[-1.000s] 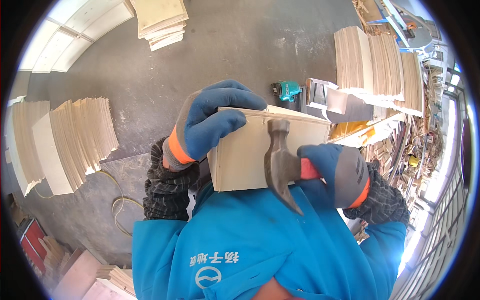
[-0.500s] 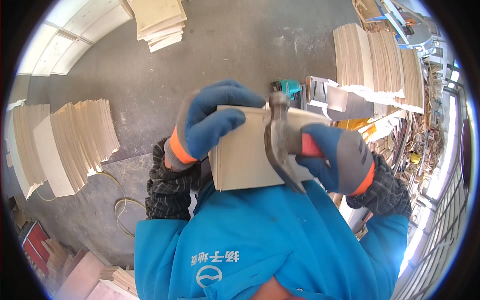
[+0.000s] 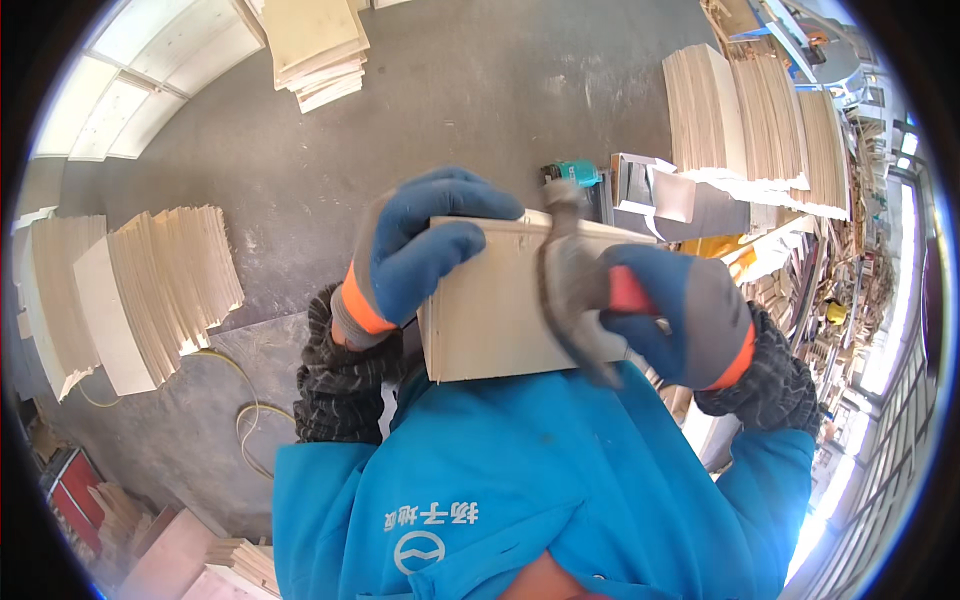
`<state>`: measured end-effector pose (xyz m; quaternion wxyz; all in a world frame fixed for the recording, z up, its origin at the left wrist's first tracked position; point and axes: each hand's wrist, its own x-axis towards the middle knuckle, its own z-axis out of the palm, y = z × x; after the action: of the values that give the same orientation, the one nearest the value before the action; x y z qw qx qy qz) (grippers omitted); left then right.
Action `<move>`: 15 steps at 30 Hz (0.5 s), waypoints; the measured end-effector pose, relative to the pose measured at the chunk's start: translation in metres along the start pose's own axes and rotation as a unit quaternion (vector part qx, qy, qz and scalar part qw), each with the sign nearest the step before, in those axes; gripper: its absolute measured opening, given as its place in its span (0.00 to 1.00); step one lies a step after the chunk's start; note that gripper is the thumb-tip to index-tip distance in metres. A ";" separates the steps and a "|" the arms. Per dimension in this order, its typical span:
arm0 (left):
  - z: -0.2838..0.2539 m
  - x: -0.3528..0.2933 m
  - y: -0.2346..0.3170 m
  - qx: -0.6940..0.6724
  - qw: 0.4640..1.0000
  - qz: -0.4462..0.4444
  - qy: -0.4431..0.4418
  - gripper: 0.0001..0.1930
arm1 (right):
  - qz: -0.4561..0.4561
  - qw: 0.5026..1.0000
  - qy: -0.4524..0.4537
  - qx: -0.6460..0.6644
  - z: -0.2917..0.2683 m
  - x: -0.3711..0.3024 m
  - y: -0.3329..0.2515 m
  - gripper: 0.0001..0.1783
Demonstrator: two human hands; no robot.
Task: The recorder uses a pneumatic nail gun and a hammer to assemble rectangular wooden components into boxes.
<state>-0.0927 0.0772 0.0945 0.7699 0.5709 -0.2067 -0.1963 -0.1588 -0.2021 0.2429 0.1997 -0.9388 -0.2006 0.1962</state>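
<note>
In front of my blue work jacket stands a pale wooden board with a thin strip along its upper edge. My left hand, in a blue and grey glove with an orange cuff, is closed over its upper left edge, thumb on the face turned toward me. My right hand, gloved alike, is closed round the red grip of a claw hammer. The slightly blurred hammer head is at the board's upper edge, its claw curving down across the face. Whether the head touches the edge, I cannot tell.
Beyond the board, a teal nail gun lies beside an opened carton. Stacks of thin wood panels stand at the left, far side and right. A yellow hose curls on the floor at left.
The hammer head has shifted slightly right and is more blurred. My left hand and the board have moved only a little.
</note>
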 end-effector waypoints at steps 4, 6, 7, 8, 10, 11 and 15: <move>0.009 -0.007 0.013 0.099 0.994 -0.027 0.035 0.21 | 0.083 0.991 0.106 0.023 -0.006 -0.017 0.023 0.30; 0.017 -0.020 0.016 0.178 0.982 -0.034 0.062 0.25 | 0.138 0.912 0.173 0.345 -0.010 -0.018 0.028 0.24; 0.021 -0.027 0.018 0.216 0.972 -0.035 0.079 0.30 | 0.219 0.880 0.194 0.375 -0.002 -0.040 0.051 0.22; 0.026 -0.032 0.020 0.261 0.960 -0.036 0.095 0.34 | 0.302 0.840 0.145 0.428 -0.009 -0.045 0.060 0.20; 0.034 -0.044 0.020 0.212 0.967 -0.075 0.120 0.36 | 0.289 0.808 0.159 0.488 0.012 -0.054 0.084 0.20; 0.037 -0.047 0.021 0.164 0.969 -0.111 0.149 0.38 | 0.271 0.775 0.171 0.545 0.024 -0.055 0.095 0.20; 0.045 -0.046 0.026 0.115 0.964 -0.167 0.173 0.34 | 0.233 0.741 0.193 0.599 0.065 -0.039 0.088 0.20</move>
<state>-0.1542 0.0733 0.1270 0.6797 0.7070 0.0061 -0.1953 -0.1943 -0.2748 0.1592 0.7037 -0.6608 0.2260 0.1310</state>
